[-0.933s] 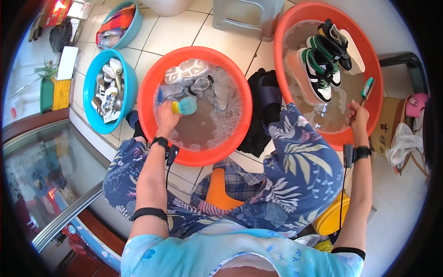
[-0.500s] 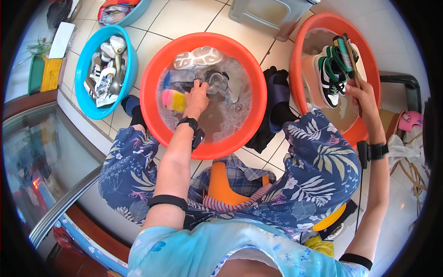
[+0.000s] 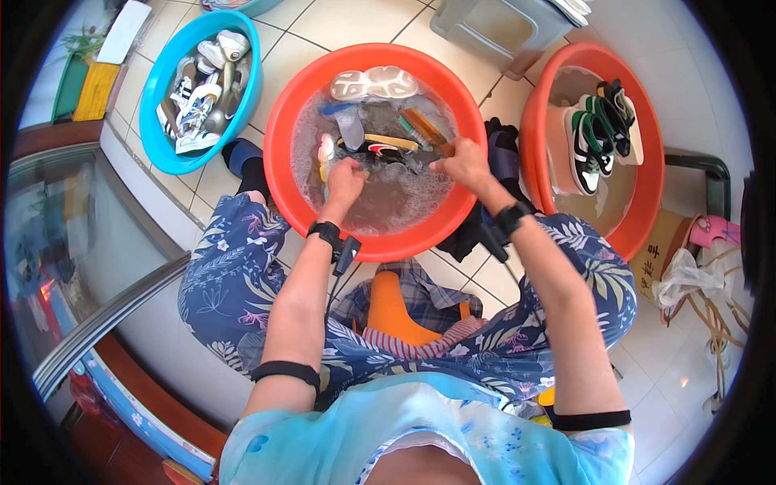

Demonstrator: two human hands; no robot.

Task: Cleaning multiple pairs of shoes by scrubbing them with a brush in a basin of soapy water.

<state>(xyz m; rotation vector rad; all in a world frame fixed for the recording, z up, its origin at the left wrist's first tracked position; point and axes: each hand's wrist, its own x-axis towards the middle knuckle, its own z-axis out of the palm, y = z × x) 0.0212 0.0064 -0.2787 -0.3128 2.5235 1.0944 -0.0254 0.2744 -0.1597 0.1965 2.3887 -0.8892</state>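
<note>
To your left stands a metal-framed glass case [image 3: 89, 250], while a grey plastic stool [image 3: 533, 47] rests ahead on cream floor tiles [image 3: 331, 26].

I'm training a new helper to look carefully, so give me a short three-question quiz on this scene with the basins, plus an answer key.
1. Which hand holds the wooden brush with green bristles?
2. True or false: the blue basin full of shoes stands left of the middle basin.
3. Where are the green, black and white shoes? A: the blue basin. B: the middle basin. C: the red basin on the right.

Key: 1, the right hand; 2, true; 3, C.
</note>
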